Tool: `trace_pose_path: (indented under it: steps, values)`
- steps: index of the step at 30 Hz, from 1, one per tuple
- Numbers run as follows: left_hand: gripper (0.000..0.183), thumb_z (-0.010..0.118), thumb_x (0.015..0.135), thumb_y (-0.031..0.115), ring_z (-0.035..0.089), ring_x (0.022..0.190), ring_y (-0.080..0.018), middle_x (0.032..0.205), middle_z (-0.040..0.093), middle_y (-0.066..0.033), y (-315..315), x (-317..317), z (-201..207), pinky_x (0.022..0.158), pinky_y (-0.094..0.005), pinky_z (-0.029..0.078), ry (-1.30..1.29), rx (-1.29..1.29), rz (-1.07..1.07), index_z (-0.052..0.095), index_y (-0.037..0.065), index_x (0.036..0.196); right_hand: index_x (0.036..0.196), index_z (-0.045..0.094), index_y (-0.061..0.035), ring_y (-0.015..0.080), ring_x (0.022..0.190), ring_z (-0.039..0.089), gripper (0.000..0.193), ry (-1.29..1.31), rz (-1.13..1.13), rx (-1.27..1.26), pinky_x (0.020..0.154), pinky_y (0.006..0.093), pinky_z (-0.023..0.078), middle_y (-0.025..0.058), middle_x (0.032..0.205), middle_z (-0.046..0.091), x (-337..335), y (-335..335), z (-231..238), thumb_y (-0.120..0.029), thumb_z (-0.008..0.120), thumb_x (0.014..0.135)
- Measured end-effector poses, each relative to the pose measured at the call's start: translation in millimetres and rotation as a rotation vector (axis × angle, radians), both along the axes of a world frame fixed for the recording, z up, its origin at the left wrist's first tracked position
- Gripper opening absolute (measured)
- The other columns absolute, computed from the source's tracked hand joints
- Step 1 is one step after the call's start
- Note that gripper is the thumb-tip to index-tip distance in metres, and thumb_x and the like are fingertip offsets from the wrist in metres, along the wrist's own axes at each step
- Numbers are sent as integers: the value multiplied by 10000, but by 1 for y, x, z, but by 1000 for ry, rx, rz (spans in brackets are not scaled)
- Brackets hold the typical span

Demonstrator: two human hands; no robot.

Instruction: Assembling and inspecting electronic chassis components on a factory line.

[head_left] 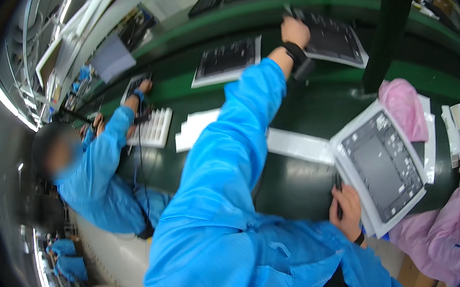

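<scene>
My left hand (295,32) reaches far across the bench, its fingers closed at the left edge of a flat black panel (333,36) that lies on a white sheet. A black band with a dark block circles that wrist. Close to my body, my right hand (347,209) is closed around a slim dark pen-like tool (337,180); its exact kind is unclear. Just right of that hand, another black panel (379,165) rests tilted on a white backing, with small pale pieces scattered along its border.
A third black panel (227,59) lies on the green line (174,85). White strips (299,145) and a pink cloth bundle (402,110) are on the bench. A dark post (388,28) stands at right. Co-workers in blue (97,178) and pink (449,238) sit either side.
</scene>
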State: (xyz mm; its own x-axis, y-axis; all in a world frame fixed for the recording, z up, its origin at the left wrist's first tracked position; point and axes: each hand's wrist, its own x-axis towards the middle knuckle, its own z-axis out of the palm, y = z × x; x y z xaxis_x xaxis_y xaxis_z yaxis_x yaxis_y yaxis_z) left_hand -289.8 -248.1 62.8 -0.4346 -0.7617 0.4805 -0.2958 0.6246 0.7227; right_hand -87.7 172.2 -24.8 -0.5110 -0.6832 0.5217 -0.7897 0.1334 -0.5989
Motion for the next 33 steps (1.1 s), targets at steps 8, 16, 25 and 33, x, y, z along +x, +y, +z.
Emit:
trace_pose_path:
  steps: [8, 16, 25, 33]
  values:
    - [271, 460, 968, 174, 543, 598, -176, 752, 614, -82, 2, 275, 51, 549, -344, 446, 312, 592, -128, 599, -57, 946, 1118, 607, 2, 321, 1095, 578, 246, -480, 178, -143, 925, 384, 465, 165, 1150, 617, 13, -45, 22, -1, 562, 876]
    - [395, 484, 981, 197, 629, 875, -181, 1049, 668, -148, 144, 436, -48, 761, -308, 499, -32, 576, 85, 509, -84, 1258, 1348, 342, 11, 320, 1003, 635, 399, -652, -65, -616, 850, 349, 510, 192, 1340, 466, 18, -48, 35, -44, 435, 964]
    - [504, 629, 876, 224, 528, 1095, -421, 1186, 551, -262, 199, 442, -58, 951, -422, 428, -473, 9, 149, 507, -75, 1263, 1208, 566, 17, 156, 931, 584, 298, -427, 59, 82, 850, 268, 453, 140, 1100, 636, 23, -23, 6, -13, 541, 913]
    - [376, 599, 879, 139, 484, 1238, -326, 1329, 524, -143, 180, 517, -75, 1012, -455, 384, -524, -129, -31, 573, 28, 1238, 1132, 606, 25, 79, 741, 542, 228, -617, 159, -80, 669, 199, 437, 93, 948, 646, 13, -22, 24, -112, 539, 962]
